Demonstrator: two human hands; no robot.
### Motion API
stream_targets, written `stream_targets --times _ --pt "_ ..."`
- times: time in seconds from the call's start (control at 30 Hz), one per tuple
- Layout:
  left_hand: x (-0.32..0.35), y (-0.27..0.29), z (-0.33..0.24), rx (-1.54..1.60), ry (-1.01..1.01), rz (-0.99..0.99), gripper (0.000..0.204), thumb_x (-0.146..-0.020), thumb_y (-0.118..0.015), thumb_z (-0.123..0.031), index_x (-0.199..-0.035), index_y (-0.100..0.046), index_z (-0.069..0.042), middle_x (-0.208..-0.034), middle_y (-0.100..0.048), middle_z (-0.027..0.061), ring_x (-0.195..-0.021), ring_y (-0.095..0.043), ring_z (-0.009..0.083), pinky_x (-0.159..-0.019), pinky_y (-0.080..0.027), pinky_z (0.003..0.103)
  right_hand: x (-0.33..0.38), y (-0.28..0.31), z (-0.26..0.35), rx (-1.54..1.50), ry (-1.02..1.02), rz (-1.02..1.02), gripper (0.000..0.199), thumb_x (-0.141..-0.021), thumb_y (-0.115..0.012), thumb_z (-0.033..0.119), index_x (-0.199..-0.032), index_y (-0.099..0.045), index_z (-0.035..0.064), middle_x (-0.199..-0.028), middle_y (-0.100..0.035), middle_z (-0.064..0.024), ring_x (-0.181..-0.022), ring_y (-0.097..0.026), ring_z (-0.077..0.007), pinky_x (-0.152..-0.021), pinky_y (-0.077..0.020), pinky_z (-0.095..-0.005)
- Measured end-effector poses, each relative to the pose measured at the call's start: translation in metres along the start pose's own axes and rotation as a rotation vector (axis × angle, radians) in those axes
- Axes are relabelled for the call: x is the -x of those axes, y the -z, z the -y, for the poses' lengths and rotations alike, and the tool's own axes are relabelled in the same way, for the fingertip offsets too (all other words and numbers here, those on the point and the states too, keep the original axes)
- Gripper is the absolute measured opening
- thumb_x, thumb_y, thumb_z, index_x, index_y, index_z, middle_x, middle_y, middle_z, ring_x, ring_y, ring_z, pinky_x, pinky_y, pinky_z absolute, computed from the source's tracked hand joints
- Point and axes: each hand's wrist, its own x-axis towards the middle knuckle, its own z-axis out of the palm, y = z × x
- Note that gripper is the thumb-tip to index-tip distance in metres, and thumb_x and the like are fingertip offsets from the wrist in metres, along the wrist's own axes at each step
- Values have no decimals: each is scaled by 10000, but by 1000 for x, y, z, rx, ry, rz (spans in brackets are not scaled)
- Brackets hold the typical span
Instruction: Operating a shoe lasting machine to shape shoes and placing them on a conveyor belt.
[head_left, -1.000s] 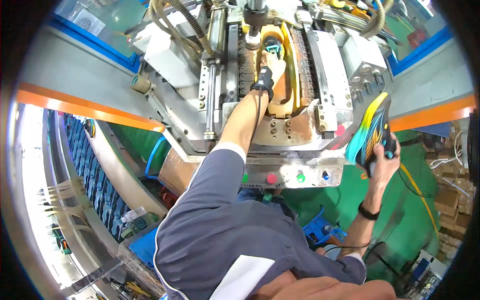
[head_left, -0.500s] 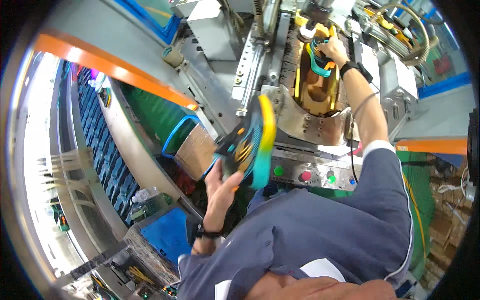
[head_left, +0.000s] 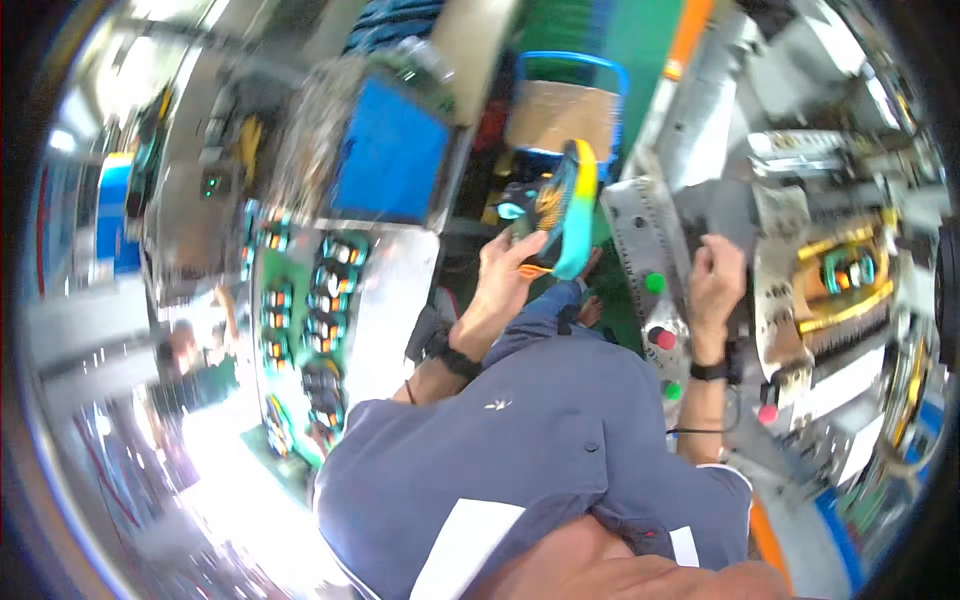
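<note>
Green floor (head_left: 640, 45), lettered panel (head_left: 632, 225), left fingers (head_left: 528, 246) gripping shoe (head_left: 572, 215)

I'd place this camera on the person's head, the left of a side-by-side pair, pointing down over the bare neck (head_left: 545, 560) and the grey shirt (head_left: 510, 430). The shirt sits very near. The left hand (head_left: 505, 275) and right hand (head_left: 716, 285) come just beyond the shirt, the floor (head_left: 600, 25) farther past it. Its wide view takes in a table (head_left: 385, 300) left of the shirt and a machine (head_left: 780, 290) to its right.
</note>
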Motion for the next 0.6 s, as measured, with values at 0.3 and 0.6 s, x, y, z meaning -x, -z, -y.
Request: stream_targets --times 0.3,0.6 --pt "93 91 -9 -111 -35 -356 392 -837 -666 -122 -1173 -578 61 -992 -658 112 -867 -635 198 -722 -511 310 82 -118 -63 -9 38 281 165 -846 -586 91 -991 -646 39 -957 -620 -169 -946 -572 -348 -852 -455 -425" --pt "115 289 -42 171 -520 -904 356 -820 -669 -63 -1134 -579 78 -1037 -649 143 -904 -645 227 -708 -530 318 68 -147 -35 251 247 138 190 -888 -592 163 -1028 -636 42 -1019 -622 -166 -962 -592 -349 -851 -467 -418"
